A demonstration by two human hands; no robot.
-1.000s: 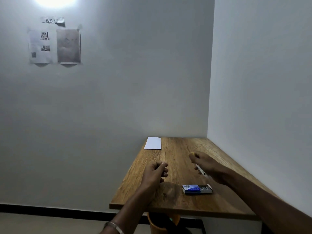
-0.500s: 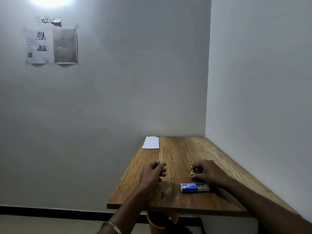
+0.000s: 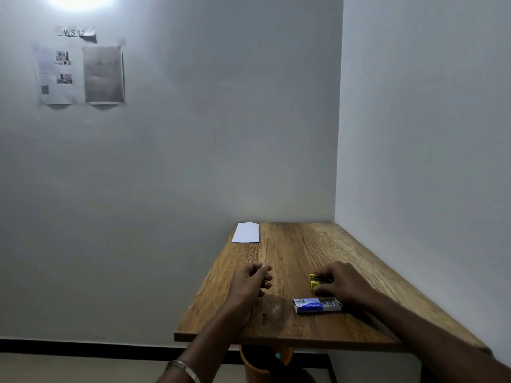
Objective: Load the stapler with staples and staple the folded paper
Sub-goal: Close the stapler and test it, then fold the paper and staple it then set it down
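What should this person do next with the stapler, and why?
Probably open the stapler for loading. The right hand holds it down on the table, the staple box lies open just in front, and the paper waits at the far corner.

Bare forearms; 1 metal bangle [image 3: 183, 367] on left wrist.

Wooden table [image 3: 293, 252]: folded paper [image 3: 246, 232], staple box [image 3: 317, 305], yellow stapler [image 3: 315, 281].
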